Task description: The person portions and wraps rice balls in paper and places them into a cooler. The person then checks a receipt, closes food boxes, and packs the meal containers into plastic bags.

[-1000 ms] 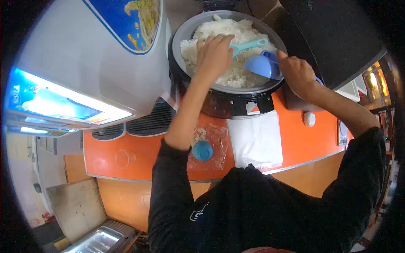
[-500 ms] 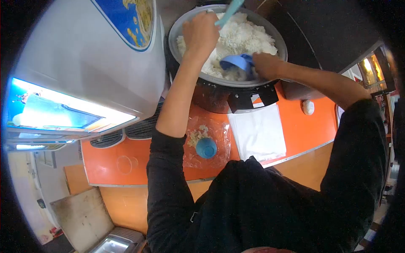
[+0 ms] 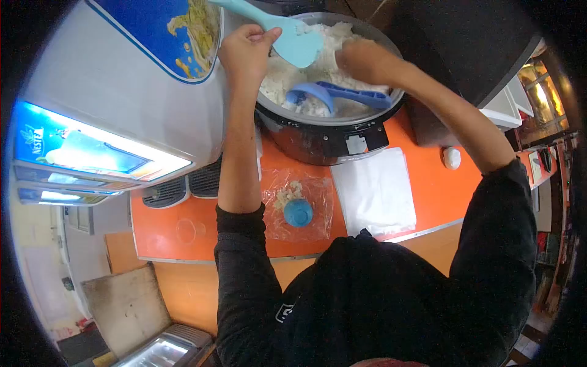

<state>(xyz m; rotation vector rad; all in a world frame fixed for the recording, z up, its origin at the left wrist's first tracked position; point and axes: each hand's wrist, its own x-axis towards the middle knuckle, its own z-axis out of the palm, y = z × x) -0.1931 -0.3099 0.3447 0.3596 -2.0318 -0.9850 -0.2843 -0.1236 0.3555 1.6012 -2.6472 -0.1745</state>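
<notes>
My left hand [image 3: 244, 55] pinches a light teal rice paddle [image 3: 298, 48] near the neck, its blade over the left side of a large rice cooker [image 3: 292, 134]. White cooked rice [image 3: 278, 79] fills the cooker's grey inner pot. A blue scoop [image 3: 361, 96] with a round bowl lies on the rice, its handle pointing right towards the pot's rim. Just above that handle, my right hand [image 3: 367, 61] is over the rice, blurred, with its fingers mostly hidden. No hand is on the scoop.
On the orange counter [image 3: 437, 192], a small blue cup [image 3: 298, 213] sits on clear plastic sheet [image 3: 321, 229] beside scattered rice. White sheets [image 3: 376, 196] lie in front of the cooker, a small white wrapped item [image 3: 451, 158] to their right. A drink dispenser [image 3: 147, 92] stands left.
My right hand has let go of the blue scoop and moved up over the rice. My left hand has shifted left and down, and the paddle's blade now shows over the pot.
</notes>
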